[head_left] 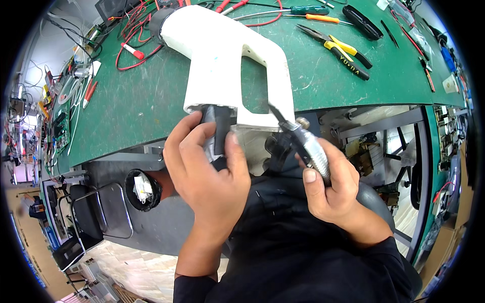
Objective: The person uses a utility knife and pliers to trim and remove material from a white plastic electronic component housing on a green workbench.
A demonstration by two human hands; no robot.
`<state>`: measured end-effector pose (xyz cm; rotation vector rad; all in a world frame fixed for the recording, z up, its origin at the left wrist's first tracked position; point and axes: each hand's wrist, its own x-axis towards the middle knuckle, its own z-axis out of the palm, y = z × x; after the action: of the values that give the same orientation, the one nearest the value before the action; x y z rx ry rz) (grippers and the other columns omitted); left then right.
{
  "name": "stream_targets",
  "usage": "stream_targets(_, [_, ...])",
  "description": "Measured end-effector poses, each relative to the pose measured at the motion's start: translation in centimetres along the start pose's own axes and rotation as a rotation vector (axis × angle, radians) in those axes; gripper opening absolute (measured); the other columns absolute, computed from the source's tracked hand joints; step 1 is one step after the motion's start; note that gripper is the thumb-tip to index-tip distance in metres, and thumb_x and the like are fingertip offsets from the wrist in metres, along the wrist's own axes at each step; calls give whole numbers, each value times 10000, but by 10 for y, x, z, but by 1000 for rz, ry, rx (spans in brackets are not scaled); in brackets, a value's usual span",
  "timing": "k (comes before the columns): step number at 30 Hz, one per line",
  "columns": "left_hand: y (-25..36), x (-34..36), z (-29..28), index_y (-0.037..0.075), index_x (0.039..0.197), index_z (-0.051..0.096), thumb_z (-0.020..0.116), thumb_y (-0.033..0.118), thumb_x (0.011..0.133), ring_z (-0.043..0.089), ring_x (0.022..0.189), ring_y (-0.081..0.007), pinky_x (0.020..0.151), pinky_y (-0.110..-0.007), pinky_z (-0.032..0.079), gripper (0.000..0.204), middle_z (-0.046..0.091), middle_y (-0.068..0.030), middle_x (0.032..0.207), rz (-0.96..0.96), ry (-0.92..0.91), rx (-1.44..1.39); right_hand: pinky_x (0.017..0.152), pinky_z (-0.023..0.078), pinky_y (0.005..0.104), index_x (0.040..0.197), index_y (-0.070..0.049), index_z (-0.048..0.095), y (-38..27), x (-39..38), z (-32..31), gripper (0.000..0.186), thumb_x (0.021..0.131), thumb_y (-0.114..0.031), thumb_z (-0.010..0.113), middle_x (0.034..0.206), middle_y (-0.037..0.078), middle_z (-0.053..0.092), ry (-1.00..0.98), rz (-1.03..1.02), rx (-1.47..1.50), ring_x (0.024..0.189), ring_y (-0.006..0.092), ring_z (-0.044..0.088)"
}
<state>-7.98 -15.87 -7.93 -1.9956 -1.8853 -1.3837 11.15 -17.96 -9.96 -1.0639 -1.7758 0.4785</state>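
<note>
A white plastic device housing with a looped handle (212, 65) lies at the front edge of the green bench, its open lower end toward me. A black, tape-wrapped block (220, 131) sticks out of that opening, and my left hand (204, 179) has its fingers closed round it. In my right hand (331, 184) is a silver utility knife with a ribbed grip (313, 149), its dark blade pointing up-left over the lower bar of the handle. Whether the blade touches the housing I cannot tell.
On the green bench (116, 101) are yellow-black pliers (346, 53), screwdrivers (308, 10), a black case (361, 21), red test leads (131, 50), cables and a circuit board (61, 131). Below stand a lined bin (136, 174) and black chairs (78, 222); cardboard boxes (434, 252) sit at the right.
</note>
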Motion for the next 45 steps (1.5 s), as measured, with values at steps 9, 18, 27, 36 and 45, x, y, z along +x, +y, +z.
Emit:
stream_targets(9, [-8,3,5,-19,1106,496,777,63,771,572,1053,-397,875,-435,472,445,539,-235,1183,99,-33,52,947,483,548,1162,90,565,-8,61,22,357,881,-113,648,1048,214,648,-17,-89,42,917,408,657])
stream_targets(18, [-15,5,-2,-15,1070,550,782,67,776,606,1040,-369,829,-411,508,383,582,-234,1102,137,-42,20,956,491,525,1114,48,582,9,63,37,342,845,-157,634,1022,167,676,53,-345,-272,941,336,689])
stream_targets(27, [-34,2,-14,9,1068,594,781,27,765,584,1036,-335,848,-386,494,357,582,-243,1174,192,-77,-81,955,509,510,1103,81,571,10,62,38,349,824,-117,644,1018,189,678,62,-365,-287,972,343,697])
stream_targets(36, [-29,-2,-17,10,1070,600,762,32,789,580,1058,-334,843,-382,492,325,588,-220,1147,169,-56,-140,910,548,495,1122,92,577,-2,65,31,365,835,-116,661,1014,201,669,47,-304,-313,898,366,690])
stream_targets(45, [-33,-7,-13,5,1079,595,732,13,817,575,1123,-337,843,-383,492,296,612,-161,1055,120,-10,-197,625,546,356,1189,134,548,-38,25,-22,415,823,-24,664,1000,224,661,-239,-140,-205,695,306,661])
